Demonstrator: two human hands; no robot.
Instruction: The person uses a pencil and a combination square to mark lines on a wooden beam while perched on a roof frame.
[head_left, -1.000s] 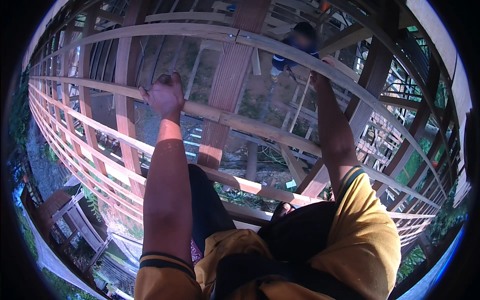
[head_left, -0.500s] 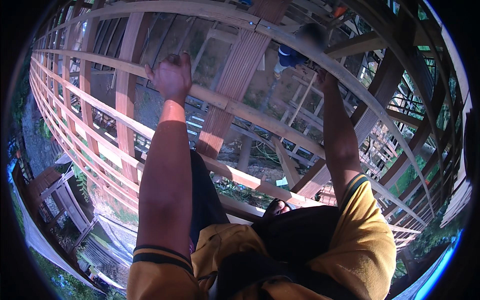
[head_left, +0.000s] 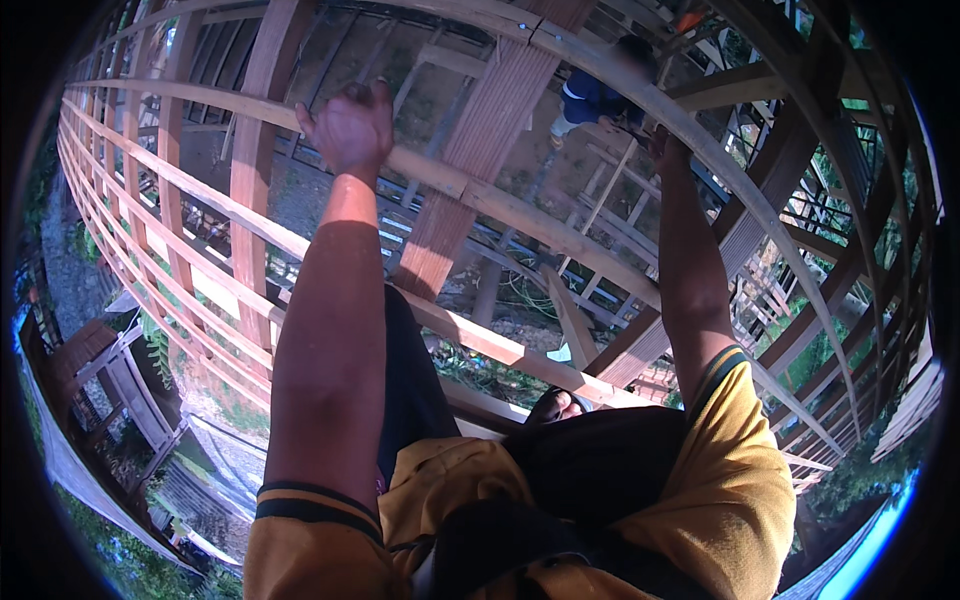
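My left hand (head_left: 348, 130) is bent over a wooden batten (head_left: 205, 92) in the upper left, its fingers curled on it. My right hand (head_left: 670, 145) grips the higher batten (head_left: 730, 180) at upper right; part of its fingers is hidden against the wood. A broad timber rafter (head_left: 435, 250) runs beneath the battens between my arms. Below the frame, close to my right hand, a person in a dark blue top (head_left: 590, 95) has their hands near a long thin pale stick (head_left: 590, 230).
My sandalled foot (head_left: 560, 408) is at a lower batten (head_left: 490, 345). Open grid framing (head_left: 170, 250) curves away on both sides, high above ground with scattered timber and plants (head_left: 515, 330). A roofed timber structure (head_left: 140, 400) stands at lower left.
The framing has shifted upward in the view, with my forearms reaching higher in the picture; both hands stay on their battens. The person below has shifted slightly, hands now by the stick.
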